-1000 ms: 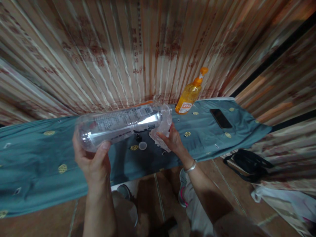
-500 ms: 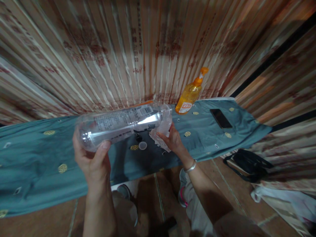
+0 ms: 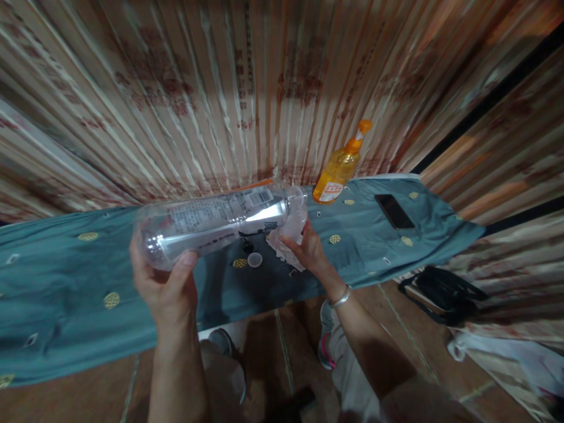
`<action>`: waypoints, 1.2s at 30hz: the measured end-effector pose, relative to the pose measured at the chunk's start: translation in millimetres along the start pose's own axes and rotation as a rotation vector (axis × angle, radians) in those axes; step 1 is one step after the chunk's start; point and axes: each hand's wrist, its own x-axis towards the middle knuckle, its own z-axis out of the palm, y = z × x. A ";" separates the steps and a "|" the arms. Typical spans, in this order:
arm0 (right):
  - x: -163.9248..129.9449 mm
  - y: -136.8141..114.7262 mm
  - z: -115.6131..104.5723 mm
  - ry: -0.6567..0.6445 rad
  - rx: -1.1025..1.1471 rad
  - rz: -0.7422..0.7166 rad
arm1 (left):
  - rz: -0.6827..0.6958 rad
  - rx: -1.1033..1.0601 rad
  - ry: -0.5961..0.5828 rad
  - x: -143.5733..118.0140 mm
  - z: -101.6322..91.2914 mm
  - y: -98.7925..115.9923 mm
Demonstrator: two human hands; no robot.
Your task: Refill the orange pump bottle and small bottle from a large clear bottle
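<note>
The left hand (image 3: 164, 288) grips the base of a clear plastic bottle (image 3: 215, 222), fingers wrapped round its bottom, and holds it nearly level above the surface (image 3: 57, 282), neck pointing right. The right hand (image 3: 308, 249) is closed on a crumpled white cloth (image 3: 286, 247) pressed against the bottle's shoulder and neck. The bottle looks empty and uncapped; a small round cap (image 3: 254, 259) lies on the surface just below it. As a judgement, wiping is under way at the neck end, while the long labelled body (printed text, a barcode) looks yet to be covered.

The bottle is thin, glossy and ribbed at the base. The surface wears a soft teal fabric dotted with yellow woven rounds. Far right stand an amber pump bottle (image 3: 337, 173) and a flat black phone (image 3: 394, 211).
</note>
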 end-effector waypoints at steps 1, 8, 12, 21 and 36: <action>0.0 0.1 0.1 -0.003 0.001 0.004 | 0.001 0.001 -0.001 -0.1 0.2 0.1; 0.8 2.0 1.5 0.001 0.047 -0.007 | 0.000 0.002 0.007 0.3 -0.8 -1.5; 0.9 0.7 0.9 0.008 0.034 -0.009 | 0.001 0.008 0.001 0.4 -0.4 -1.5; -0.6 2.4 1.4 0.015 0.038 -0.003 | -0.024 0.023 0.024 0.0 1.1 2.3; -0.3 1.8 1.9 0.027 0.034 -0.009 | 0.009 0.064 -0.007 -0.1 -0.4 -0.7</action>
